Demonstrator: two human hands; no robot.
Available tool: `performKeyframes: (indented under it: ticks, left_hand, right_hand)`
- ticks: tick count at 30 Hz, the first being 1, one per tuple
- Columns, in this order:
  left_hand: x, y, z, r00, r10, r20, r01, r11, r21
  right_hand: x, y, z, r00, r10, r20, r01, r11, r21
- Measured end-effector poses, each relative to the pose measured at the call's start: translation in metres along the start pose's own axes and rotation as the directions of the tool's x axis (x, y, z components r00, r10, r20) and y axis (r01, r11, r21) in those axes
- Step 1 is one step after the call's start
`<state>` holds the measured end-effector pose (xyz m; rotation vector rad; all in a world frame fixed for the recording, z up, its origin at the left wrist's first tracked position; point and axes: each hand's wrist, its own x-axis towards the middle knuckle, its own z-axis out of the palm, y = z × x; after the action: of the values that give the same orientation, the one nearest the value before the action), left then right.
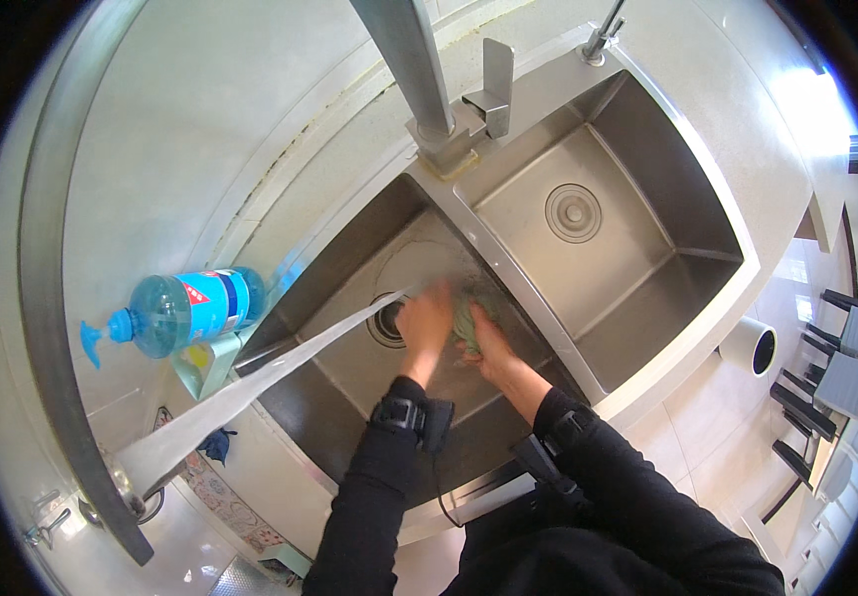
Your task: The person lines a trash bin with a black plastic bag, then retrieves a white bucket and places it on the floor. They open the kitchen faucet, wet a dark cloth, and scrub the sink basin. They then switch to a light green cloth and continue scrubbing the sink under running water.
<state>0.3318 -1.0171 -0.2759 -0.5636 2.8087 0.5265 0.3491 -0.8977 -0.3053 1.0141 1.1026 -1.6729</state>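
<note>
Both hands are inside the left basin of a stainless steel sink (324, 425). My right hand (494, 344) grips a pale green cloth (464, 320), its fingers curled round the near part. My left hand (426, 320) is at the cloth's left side, beside the drain (386, 320); its fingertips are blurred by water, so whether it grips the cloth cannot be told. A stream of water (265, 372) runs from the long arched faucet (436, 82) and ends at the left hand.
The faucet lever (498, 89) stands behind the divider. On the right is a second basin (548, 261). A blue pump bottle (201, 309) rests on a light green holder (213, 365) at the left rim. A dark blue crumpled item (217, 445) lies nearby. Chairs (801, 410) stand at far right.
</note>
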Motion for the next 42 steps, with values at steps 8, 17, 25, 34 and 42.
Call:
performKeyframes:
  ticks: [8, 17, 25, 34, 42]
  left_hand:
    - [0.046, -0.028, 0.040, 0.983, 0.015, -0.185, -0.019, 1.000, -0.019]
    - [-0.075, 0.057, 0.004, 0.991, 0.014, 0.130, 0.041, 0.911, -0.411]
    - [-0.009, -0.008, 0.006, 0.996, -0.064, 0.068, 0.076, 0.978, -0.193]
    - [0.040, -0.043, 0.039, 0.949, 0.186, -0.256, -0.210, 0.975, -0.068]
    - [-0.051, 0.052, 0.013, 0.998, 0.046, 0.047, -0.030, 0.953, -0.303]
  right_hand:
    - [-0.006, -0.015, -0.027, 0.974, 0.101, -0.204, -0.063, 0.980, 0.188]
    - [0.086, 0.025, -0.049, 0.997, -0.071, -0.002, 0.067, 0.927, 0.370]
    - [0.018, 0.013, 0.005, 0.998, -0.048, -0.027, 0.052, 0.983, 0.179]
    - [-0.021, -0.023, -0.019, 0.989, 0.098, -0.113, -0.064, 0.960, 0.272]
    - [-0.017, -0.031, 0.004, 0.997, -0.063, 0.037, 0.046, 0.931, 0.361]
